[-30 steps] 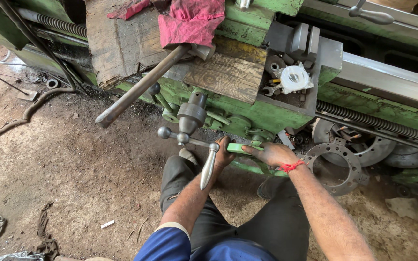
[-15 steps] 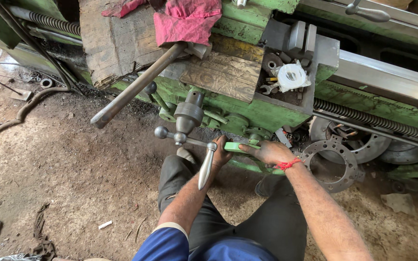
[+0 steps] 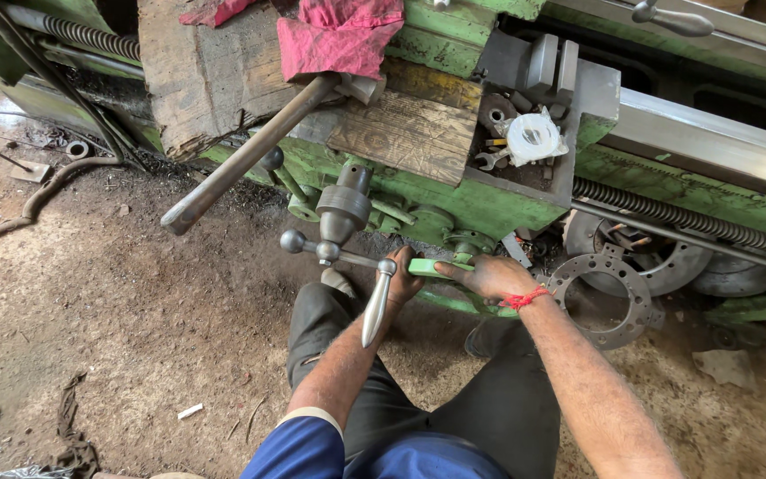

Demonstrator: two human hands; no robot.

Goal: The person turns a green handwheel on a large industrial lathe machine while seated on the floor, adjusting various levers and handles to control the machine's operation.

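I stand at a green lathe (image 3: 454, 200). My right hand (image 3: 489, 277), with a red thread at the wrist, grips a flat green lever (image 3: 432, 266) low on the machine's apron. My left hand (image 3: 401, 282) sits just left of it, closed around the near end of the same lever, partly hidden behind a polished steel handle (image 3: 374, 306) that hangs down from a crank with a ball knob (image 3: 293, 240). My dark trousers and blue sleeve fill the bottom of the view.
A long steel bar (image 3: 241, 164) sticks out over the dirt floor (image 3: 117, 328). Red rags (image 3: 334, 35) lie on wooden blocks (image 3: 405, 133) on the lathe. A tray holds spanners and a white roll (image 3: 532, 137). Round steel flanges (image 3: 609, 288) lean at the right.
Both hands have stayed on the green lever. The view has drifted slightly; the lathe and the bar sit a little higher in the frame.
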